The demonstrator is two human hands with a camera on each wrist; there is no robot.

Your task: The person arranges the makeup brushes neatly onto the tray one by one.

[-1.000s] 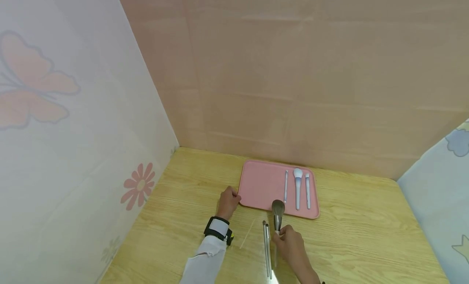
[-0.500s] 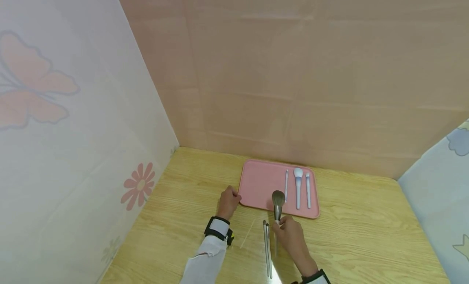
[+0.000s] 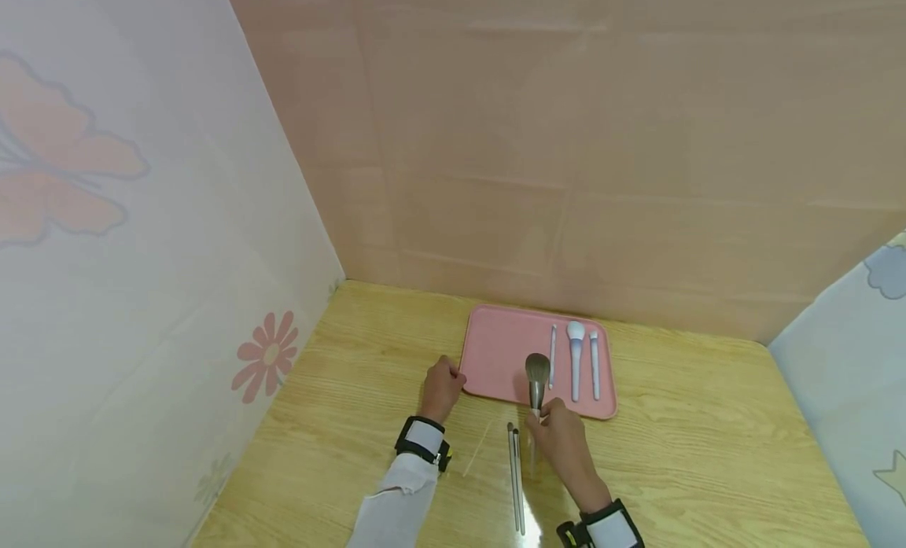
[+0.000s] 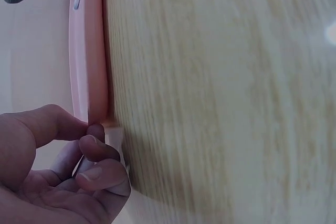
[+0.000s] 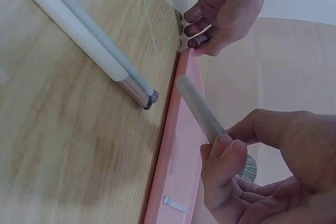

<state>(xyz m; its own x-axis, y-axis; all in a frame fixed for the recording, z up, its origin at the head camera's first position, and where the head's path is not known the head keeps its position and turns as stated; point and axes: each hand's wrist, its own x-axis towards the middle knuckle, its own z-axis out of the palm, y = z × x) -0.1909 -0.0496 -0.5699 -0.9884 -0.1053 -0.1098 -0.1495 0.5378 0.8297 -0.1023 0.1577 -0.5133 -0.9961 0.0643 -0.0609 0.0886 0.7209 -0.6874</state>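
A pink tray lies near the back of the table. My left hand pinches its front left corner between thumb and fingers, as the left wrist view shows up close. In my right hand I hold a large makeup brush by its pale handle, dark bristles pointing away from me. The bristles appear over the tray's front part, raised above it. On the tray's right side lie a thin white brush, a big fluffy white brush and a smaller white brush, side by side.
Two slim dark-tipped brushes lie together on the wooden table, in front of the tray and left of my right hand. A beige wall rises behind the table. A flower-printed wall panel borders the left side.
My right hand has moved forward with the large brush, whose bristles went from the tray's front edge to over its floor. My left hand stays on the tray corner.
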